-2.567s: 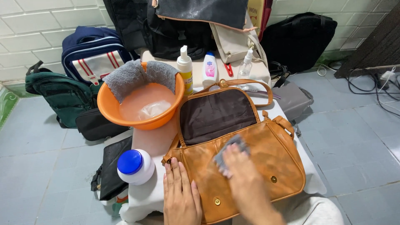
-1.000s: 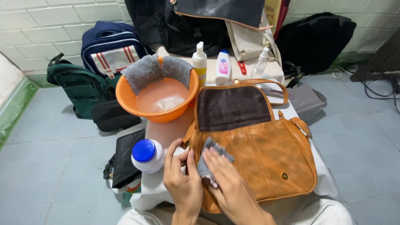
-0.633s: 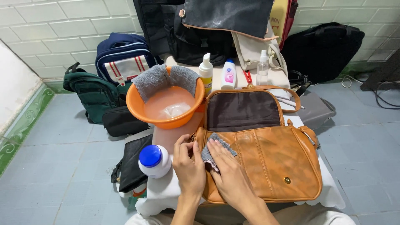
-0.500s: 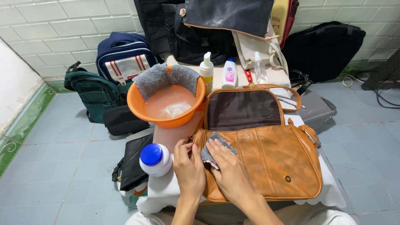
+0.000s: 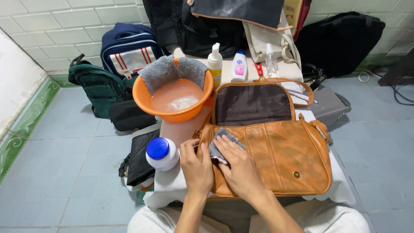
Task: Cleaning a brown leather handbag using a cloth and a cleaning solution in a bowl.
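The right hand presses a small grey cloth flat against the tan leather handbag, now at the bag's upper left corner just under the open flap — a couple of seconds ago the same cloth sat nearer the middle of the front panel, so the wiping has travelled leftward. Its grip is a flat palm with fingers spread over the cloth, not a pinch. The left hand has shifted too: earlier it lay flat near the bag's lower left edge, and now it clasps the left side of the bag, thumb by the seam, holding it steady. Over the last half second both hands have barely moved.

The handbag lies in the centre-right of the frame on a white worktop, flap thrown back. To its upper left stands an orange basin of cloudy water with grey towels draped on its rim — and at the left a white jar with a blue lid.
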